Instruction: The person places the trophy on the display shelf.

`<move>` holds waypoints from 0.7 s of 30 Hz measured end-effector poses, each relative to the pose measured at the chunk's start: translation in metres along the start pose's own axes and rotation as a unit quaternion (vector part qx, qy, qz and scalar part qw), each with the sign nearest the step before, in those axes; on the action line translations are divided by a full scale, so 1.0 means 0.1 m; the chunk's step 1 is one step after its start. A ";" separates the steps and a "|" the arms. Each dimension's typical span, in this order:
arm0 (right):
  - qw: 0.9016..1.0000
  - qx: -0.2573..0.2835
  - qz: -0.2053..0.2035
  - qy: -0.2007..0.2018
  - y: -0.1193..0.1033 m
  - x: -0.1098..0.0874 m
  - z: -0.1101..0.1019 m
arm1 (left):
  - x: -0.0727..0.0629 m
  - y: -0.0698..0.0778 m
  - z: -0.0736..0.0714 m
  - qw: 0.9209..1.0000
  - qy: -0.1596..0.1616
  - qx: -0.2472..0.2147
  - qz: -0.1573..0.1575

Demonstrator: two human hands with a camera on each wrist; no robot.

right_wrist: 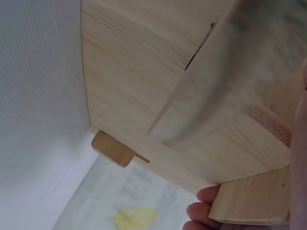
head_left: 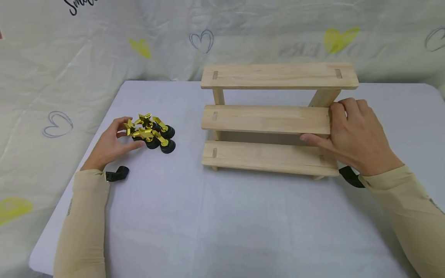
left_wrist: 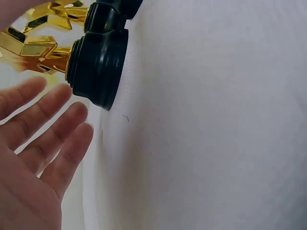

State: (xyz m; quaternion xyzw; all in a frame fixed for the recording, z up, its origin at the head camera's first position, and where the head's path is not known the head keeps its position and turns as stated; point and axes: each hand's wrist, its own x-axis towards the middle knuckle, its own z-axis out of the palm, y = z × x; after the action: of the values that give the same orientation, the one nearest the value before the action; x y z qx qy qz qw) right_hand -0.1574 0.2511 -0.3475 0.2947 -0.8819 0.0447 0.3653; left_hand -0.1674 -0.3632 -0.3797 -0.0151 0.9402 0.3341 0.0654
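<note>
Several small trophies with gold stars and round black bases stand close together on the left of the table. My left hand is beside them, thumb in front and fingers behind. In the left wrist view its fingers are spread and fairly straight, just short of a black base. A three-tier wooden stand stands to the right. My right hand grips the right end of its middle board, thumb on the front. The right wrist view shows fingertips curled round the wood.
A white-covered table lies under everything, with open surface in front of the stand. Behind it hangs a pale cloth printed with hearts. A black wrist device sits at the left wrist.
</note>
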 end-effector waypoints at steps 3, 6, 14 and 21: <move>1.000 -0.001 -0.002 0.001 0.00 0.00 0.00 | 0.02 0.00 0.01 1.000 -0.003 -0.003 -0.003; 1.000 -0.001 -0.003 0.001 0.00 0.00 0.00 | 0.03 -0.03 0.03 1.000 -0.002 -0.019 0.005; 1.000 -0.002 0.002 0.000 0.01 -0.01 0.02 | 0.05 -0.08 0.08 0.999 0.003 -0.040 -0.008; 1.000 0.008 0.017 -0.002 0.00 -0.02 0.04 | 0.03 -0.12 0.10 0.999 0.029 -0.044 0.002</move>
State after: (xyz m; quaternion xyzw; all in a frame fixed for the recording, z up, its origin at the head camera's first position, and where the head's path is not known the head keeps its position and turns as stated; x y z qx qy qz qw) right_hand -0.1585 0.2514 -0.3518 0.2829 -0.8870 0.0574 0.3606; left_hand -0.1679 -0.3662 -0.3955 -0.0255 0.9262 0.3744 0.0371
